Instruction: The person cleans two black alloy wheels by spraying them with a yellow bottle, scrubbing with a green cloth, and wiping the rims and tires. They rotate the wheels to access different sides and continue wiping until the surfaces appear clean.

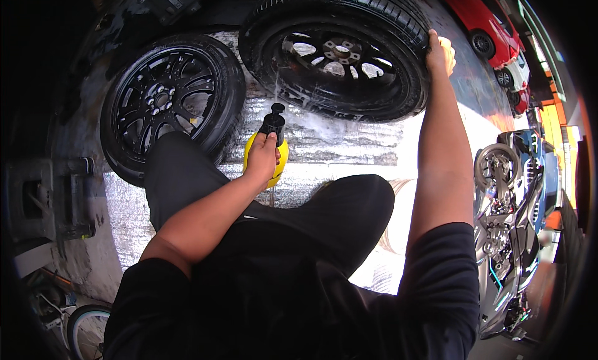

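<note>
My left hand (265, 153) is closed round the black neck of a yellow pump sprayer (283, 159), its thumb up by the black head. From the sprayer's nozzle a thin pale streak of liquid runs toward a tilted wheel with a black tyre (349, 8) ahead of me. Its inner barrel and spokes face me and look wet. At that tyre's right edge, my right hand (441, 53) grips the rubber, arm stretched out; some fingers are hidden behind it. Left of the sprayer, a second wheel with a black multi-spoke rim (190, 76) lies face up.
Under the wheels is a wet silvery foil-like mat (367, 151), brightly sunlit on the right. Grey plastic gear (47, 198) and a bicycle wheel (87, 329) are at left. Motorcycles (504, 229) stand at right, with a red car (479, 17) beyond. My knees flank the sprayer.
</note>
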Demonstrator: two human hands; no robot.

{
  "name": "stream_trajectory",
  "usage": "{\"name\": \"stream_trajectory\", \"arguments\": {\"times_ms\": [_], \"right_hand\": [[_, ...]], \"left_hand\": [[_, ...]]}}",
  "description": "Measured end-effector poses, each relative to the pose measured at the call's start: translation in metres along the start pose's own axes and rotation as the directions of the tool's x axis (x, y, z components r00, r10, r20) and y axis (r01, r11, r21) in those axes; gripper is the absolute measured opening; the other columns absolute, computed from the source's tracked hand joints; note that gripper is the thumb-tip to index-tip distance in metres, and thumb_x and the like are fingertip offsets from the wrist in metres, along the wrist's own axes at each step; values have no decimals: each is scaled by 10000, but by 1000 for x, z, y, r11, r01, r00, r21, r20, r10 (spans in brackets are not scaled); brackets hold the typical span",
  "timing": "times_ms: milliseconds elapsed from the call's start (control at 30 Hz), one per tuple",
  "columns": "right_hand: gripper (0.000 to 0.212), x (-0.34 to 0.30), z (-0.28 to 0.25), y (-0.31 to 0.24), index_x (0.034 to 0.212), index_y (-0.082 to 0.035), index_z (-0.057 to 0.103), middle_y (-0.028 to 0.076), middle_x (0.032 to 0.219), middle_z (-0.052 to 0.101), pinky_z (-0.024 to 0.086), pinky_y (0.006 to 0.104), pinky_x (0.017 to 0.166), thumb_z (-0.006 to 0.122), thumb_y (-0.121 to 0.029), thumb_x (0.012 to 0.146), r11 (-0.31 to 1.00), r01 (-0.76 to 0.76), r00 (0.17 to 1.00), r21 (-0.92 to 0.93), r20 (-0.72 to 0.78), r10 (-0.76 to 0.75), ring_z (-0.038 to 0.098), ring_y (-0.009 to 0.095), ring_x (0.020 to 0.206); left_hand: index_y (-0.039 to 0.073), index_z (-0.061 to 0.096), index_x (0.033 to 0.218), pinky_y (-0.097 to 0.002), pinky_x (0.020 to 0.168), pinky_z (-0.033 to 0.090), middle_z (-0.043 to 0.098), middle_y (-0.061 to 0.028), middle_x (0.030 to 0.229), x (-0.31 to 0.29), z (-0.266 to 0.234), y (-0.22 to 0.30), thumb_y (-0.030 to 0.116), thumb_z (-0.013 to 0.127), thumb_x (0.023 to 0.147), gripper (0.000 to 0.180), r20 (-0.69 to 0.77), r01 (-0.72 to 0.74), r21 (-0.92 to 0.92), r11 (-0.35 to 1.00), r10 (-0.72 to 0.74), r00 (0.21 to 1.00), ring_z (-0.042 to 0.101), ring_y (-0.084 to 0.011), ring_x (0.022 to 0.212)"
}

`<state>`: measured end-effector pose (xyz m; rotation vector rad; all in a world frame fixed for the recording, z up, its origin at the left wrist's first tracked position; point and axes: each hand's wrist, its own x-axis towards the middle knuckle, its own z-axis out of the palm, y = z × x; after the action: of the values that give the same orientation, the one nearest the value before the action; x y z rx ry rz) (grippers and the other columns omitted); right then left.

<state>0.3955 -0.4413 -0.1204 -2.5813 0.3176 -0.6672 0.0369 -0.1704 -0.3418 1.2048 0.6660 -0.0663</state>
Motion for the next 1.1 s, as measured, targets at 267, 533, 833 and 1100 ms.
{"name": "stream_trajectory", "arguments": {"times_ms": [267,533,833,1100], "right_hand": [[585,13,10,4,1190,-217,731,110,1370,650,352,550,1148,581,-713,918,999,-5,1000,32,9,5,505,385,1364],[638,16,8,-5,1253,-206,744,148,1292,721,464,496,1059,560,-717,920,996,55,998,-65,-8,-55,637,383,1255],[645,5,0,-21,1267,-139,735,170,1263,737,471,458,1049,585,-665,925,999,34,999,-2,4,-34,672,366,1216],[603,15,7,-10,1199,-173,748,120,1240,745,475,494,1054,606,-686,914,1000,9,1000,28,-7,-9,640,357,1244]], "left_hand": [[56,573,1066,-255,624,456,550,15,769,-8,-9,26,245,529,1109,198,115,-332,45,942,325,939,515,-63,659],[31,618,988,-345,632,457,589,-61,724,-14,-12,57,224,602,1040,201,320,-547,142,825,484,814,581,-146,673],[225,689,1274,-426,780,536,728,-100,901,-21,-1,60,387,776,914,404,499,-610,303,732,424,756,720,-283,890],[175,599,1277,-460,824,551,756,-138,992,-16,-13,60,262,764,900,420,619,-641,645,415,208,757,733,-355,940]]}}
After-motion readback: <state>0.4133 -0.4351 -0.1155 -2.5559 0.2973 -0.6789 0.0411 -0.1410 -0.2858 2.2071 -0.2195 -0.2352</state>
